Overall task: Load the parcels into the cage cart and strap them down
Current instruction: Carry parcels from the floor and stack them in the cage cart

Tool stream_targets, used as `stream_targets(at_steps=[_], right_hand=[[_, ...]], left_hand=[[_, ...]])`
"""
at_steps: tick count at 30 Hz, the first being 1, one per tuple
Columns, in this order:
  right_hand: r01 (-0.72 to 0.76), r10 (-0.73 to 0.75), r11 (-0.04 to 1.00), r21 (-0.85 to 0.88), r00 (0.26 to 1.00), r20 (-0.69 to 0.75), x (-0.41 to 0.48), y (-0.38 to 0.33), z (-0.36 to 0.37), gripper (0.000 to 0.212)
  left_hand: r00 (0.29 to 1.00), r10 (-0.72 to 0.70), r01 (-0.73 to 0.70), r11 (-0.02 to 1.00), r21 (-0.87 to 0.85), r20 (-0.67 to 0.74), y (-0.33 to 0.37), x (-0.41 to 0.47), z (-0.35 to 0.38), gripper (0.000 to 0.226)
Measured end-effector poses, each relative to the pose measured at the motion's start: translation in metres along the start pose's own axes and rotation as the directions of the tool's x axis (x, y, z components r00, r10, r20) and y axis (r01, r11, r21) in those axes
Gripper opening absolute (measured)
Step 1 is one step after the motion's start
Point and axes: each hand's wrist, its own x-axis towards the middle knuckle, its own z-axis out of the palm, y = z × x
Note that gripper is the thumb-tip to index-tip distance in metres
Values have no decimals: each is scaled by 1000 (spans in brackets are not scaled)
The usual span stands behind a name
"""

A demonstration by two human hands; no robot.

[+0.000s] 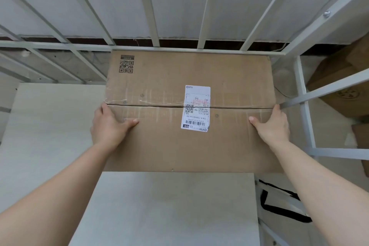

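Observation:
A large brown cardboard parcel (159,146) with a white shipping label and a taped seam lies flat inside the cage cart, its far edge against the back bars (155,26). My left hand (108,126) grips its left side, thumb lying on top and fingers round the edge. My right hand (273,126) grips its right side the same way. Under the parcel the cart's pale floor board (169,205) shows in front and to the left.
White metal bars (303,104) form the cart's right side close to my right hand. More brown boxes (339,78) stand outside the cart at the right. A black strap (279,207) lies low at the right, beside the floor board.

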Motion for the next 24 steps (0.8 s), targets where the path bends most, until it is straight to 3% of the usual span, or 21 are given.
stream_targets(at_steps=[2,4,6,8,10,12,14,17,24], right_hand=[[78,-79,986,-151,997,-2,-15,-3,2,84],[224,-231,926,-305,973,12,-36,-5,9,81],[389,-375,839,-381,920,113,-65,-2,19,87],[507,-427,772,-382,860,279,-92,5,28,104],[576,-422,708,-409,809,409,-111,15,33,119],[596,-452,644,-479,802,391,-116,22,37,124],[588,-481,637,-499,808,340,-112,20,36,113],[609,-447,630,-482,791,417,-106,15,35,99],[592,-392,637,-494,800,454,-107,8,33,97]], left_hand=[[1000,25,-27,989,146,15,7,-12,-5,95],[979,201,-200,933,300,27,10,-31,-6,85],[902,403,-431,832,348,153,4,-56,-1,85],[828,459,-553,760,340,322,-4,-83,5,104],[799,428,-585,718,379,422,-14,-98,10,118],[804,399,-581,686,438,441,-18,-101,12,121],[810,389,-576,670,469,439,-14,-97,9,114],[806,338,-577,634,515,486,-6,-93,7,103],[804,286,-572,614,544,522,-2,-92,5,107]])
